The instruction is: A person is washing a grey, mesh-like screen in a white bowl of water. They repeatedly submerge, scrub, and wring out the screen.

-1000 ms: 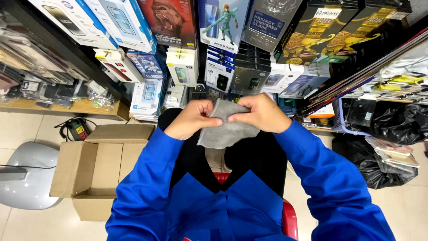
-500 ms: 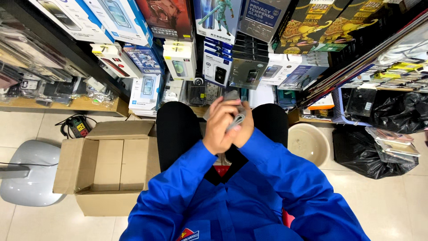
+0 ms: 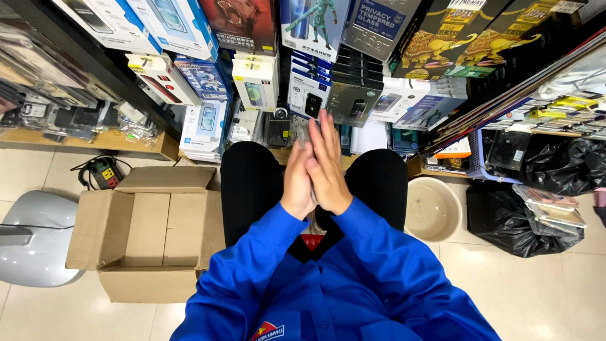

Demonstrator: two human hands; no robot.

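The left hand (image 3: 298,180) and right hand (image 3: 328,167) were pressed palm to palm, fingers straight and together, flattening a grey cloth (image 3: 303,132) that barely showed between them, above the lap.

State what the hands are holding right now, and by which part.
The left hand and right hand are pressed flat together, palm to palm. A sliver of a grey cloth shows between the fingertips, sandwiched by its flat faces; most of it is hidden.
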